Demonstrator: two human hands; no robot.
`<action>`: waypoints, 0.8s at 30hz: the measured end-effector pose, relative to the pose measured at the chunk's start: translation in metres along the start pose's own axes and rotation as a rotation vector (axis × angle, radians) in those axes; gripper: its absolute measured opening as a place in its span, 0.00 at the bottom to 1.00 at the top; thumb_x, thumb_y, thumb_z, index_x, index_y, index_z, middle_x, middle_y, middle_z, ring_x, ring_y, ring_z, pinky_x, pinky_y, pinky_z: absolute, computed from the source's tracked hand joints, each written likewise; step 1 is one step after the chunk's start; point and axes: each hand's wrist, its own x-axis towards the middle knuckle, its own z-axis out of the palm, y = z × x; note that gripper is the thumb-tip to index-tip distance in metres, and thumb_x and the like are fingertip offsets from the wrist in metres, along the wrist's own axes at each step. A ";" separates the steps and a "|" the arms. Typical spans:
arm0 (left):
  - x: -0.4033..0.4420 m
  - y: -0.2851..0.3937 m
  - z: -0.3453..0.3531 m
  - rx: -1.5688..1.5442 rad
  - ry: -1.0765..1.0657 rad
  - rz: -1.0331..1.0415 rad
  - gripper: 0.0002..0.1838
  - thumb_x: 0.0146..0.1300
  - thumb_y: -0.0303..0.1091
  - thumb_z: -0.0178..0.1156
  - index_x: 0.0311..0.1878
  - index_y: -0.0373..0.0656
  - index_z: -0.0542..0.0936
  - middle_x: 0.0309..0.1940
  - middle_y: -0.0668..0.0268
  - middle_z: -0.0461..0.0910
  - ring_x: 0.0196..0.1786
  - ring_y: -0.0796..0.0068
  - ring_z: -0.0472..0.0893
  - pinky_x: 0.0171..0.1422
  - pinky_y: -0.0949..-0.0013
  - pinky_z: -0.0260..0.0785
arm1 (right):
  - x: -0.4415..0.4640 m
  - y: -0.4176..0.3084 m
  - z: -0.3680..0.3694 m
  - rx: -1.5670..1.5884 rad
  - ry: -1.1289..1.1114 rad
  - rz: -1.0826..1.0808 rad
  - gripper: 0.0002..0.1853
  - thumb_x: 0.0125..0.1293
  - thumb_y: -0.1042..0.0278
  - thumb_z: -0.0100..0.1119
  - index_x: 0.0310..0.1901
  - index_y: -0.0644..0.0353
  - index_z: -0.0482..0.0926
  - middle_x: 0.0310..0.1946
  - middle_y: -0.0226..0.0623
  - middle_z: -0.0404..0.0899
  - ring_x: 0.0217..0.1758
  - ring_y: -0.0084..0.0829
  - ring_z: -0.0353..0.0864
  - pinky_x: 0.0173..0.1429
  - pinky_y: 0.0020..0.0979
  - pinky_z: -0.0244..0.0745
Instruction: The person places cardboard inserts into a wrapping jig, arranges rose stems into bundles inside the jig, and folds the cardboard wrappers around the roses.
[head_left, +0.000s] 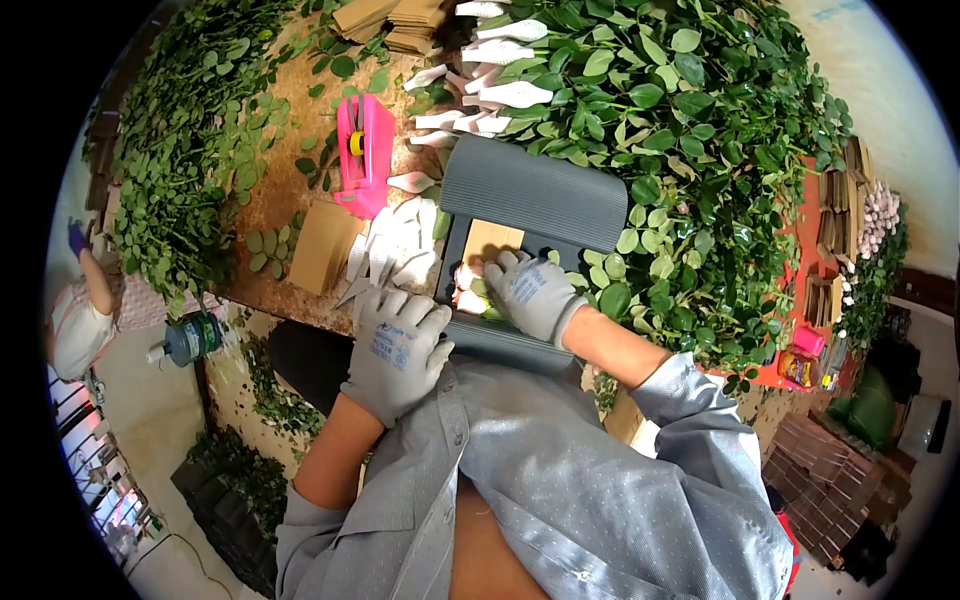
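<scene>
one brown card [493, 238] and a few pink rose heads [466, 290] lie on a dark ribbed sheet [535, 185] at the near edge of the table [290, 105]. the right hand [538, 290], gray-gloved, has its half-curled fingers at the card's near edge; whether it pinches anything cannot be told. the left hand [398, 350], gloved alike, rests just left with fingers close together, beside the scissors [378, 265]; whether it grips them cannot be told. the worn brown tabletop, strewn with leaves, bears a pink tape dispenser [372, 155] farther off. leafy stems [690, 150] cover its right side, more greenery [175, 170] its far left. beyond, a red surface [808, 215] and stacked cardboard [815, 480] stand right; another person [82, 325] is left, near a blue bottle [192, 340].
</scene>
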 end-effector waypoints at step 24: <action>0.037 0.006 0.043 0.175 -0.355 0.139 0.29 0.62 0.41 0.64 0.67 0.46 0.75 0.72 0.66 0.71 0.58 0.59 0.80 0.60 0.52 0.70 | 0.004 0.015 0.023 0.248 -0.023 0.051 0.23 0.66 0.70 0.54 0.63 0.59 0.73 0.51 0.50 0.82 0.51 0.50 0.85 0.53 0.45 0.79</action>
